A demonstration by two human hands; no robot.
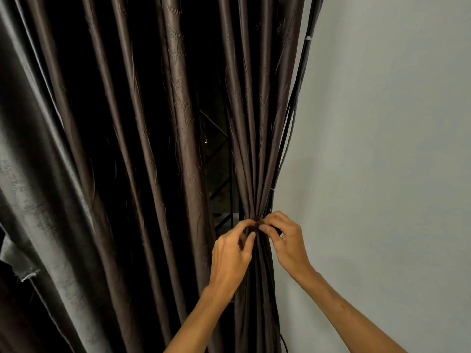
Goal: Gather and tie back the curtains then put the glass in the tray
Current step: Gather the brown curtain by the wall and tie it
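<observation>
Where the brown curtain is gathered into a narrow bunch beside the grey wall, the left hand and right hand meet at a dark tie-back around it, the fingers of both curled and pinching the band.

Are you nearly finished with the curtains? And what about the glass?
Partly. Done: the right curtain is gathered into a bunch beside the wall. In hand: the left hand and right hand both pinch the tie around that bunch. Left: the left curtain hangs loose, and the glass and tray are out of view, so that step probably comes later.
</observation>
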